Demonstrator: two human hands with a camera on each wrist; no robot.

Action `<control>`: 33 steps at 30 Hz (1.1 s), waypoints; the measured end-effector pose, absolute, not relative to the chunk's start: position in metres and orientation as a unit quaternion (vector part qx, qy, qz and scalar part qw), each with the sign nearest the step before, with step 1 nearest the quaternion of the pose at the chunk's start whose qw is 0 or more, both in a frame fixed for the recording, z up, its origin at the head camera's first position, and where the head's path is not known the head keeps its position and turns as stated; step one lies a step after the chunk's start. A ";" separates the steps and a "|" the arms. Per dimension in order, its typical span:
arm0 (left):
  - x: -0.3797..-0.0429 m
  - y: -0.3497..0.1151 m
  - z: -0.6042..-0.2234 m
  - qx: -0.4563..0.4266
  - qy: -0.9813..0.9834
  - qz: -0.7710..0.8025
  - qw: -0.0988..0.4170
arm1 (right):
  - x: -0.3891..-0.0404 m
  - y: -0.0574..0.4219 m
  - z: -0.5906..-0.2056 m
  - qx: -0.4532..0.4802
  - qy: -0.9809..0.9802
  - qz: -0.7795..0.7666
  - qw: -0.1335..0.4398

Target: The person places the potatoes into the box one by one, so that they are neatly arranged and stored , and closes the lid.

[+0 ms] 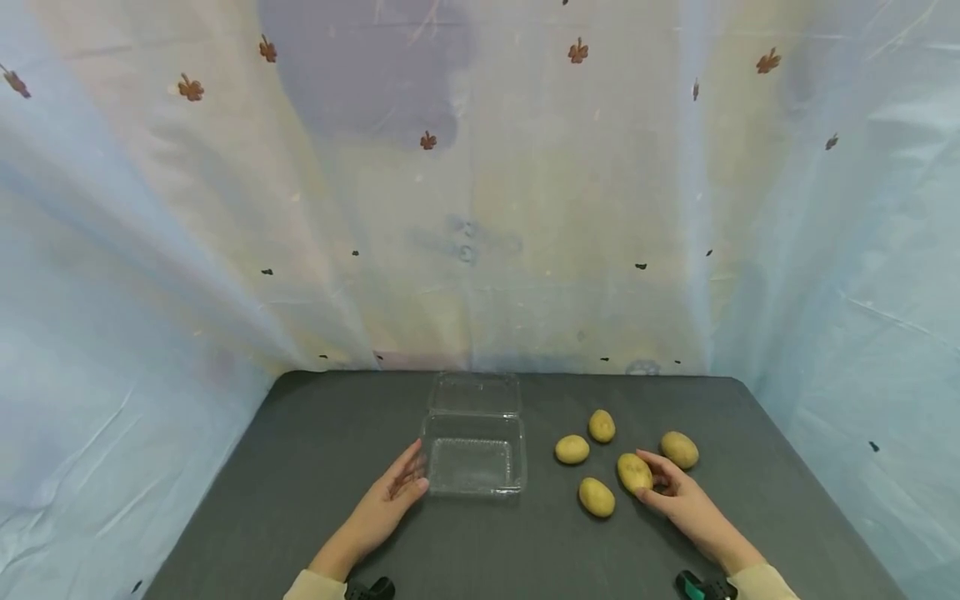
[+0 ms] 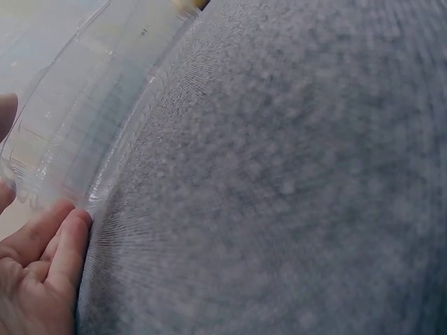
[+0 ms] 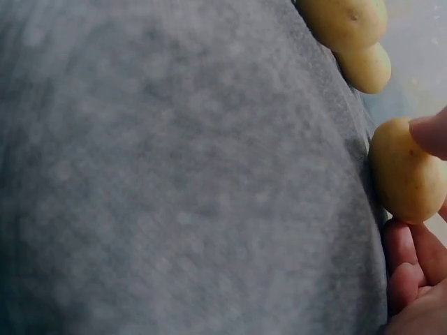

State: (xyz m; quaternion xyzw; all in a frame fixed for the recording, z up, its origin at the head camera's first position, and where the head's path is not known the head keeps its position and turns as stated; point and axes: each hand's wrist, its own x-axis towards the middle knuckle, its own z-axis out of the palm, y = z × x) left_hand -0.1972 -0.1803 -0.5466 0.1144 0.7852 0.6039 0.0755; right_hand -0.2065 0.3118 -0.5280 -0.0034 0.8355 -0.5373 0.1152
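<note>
A clear plastic clamshell container [image 1: 474, 492] lies on the dark table with its lid folded back. My left hand [image 1: 384, 507] is at the container's left side, thumb and fingers apart, fingertips against or very near its wall; in the left wrist view the fingers [image 2: 68, 244] are by the container's lower edge. On the right, my right hand [image 1: 692, 505] holds a yellow potato [image 1: 634, 473] between thumb and fingers. That potato [image 3: 405, 171] appears on or just above the cloth in the right wrist view. Loose potatoes [image 1: 597, 497] lie around it.
Two potatoes lie behind and left of the held one, the nearer [image 1: 572, 449] and the farther [image 1: 602, 426]. Another potato [image 1: 679, 450] lies beyond the right hand. A patterned curtain [image 1: 525, 208] hangs behind the grey tabletop [image 1: 322, 450] and along both sides.
</note>
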 end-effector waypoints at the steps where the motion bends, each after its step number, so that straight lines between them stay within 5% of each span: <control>1: -0.197 -0.180 -0.547 0.116 0.785 0.605 0.073 | -0.207 0.312 -0.529 -0.004 0.837 -0.536 0.113; 33: -0.197 -0.179 -0.549 0.112 0.789 0.600 0.067 | -0.209 0.304 -0.533 -0.014 0.861 -0.502 0.078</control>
